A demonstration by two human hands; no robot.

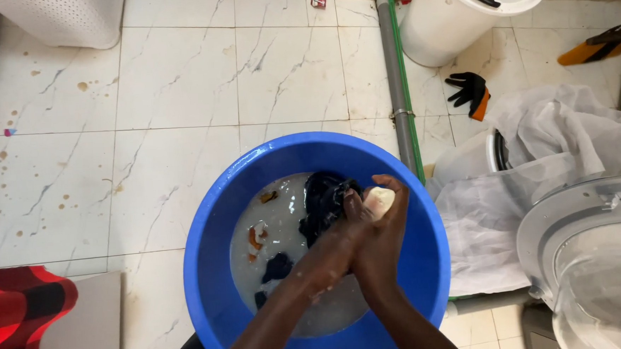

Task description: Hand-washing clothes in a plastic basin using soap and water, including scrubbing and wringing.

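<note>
Over the round blue plastic basin (209,272) of cloudy water, my right hand (381,238) clasps a pale soap bar (378,201); my left hand (342,229) grips dark wet cloth (322,198).

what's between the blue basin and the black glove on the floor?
Head view: a grey pipe with a green hose alongside crosses the tiles between blue basin and black glove.

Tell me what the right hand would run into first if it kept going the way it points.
The right hand, holding a pale soap bar, points up the frame toward the far side. It would likely meet the blue basin and its far inner wall first, though depth is hard to judge; the dark cloth lies just left.
</note>
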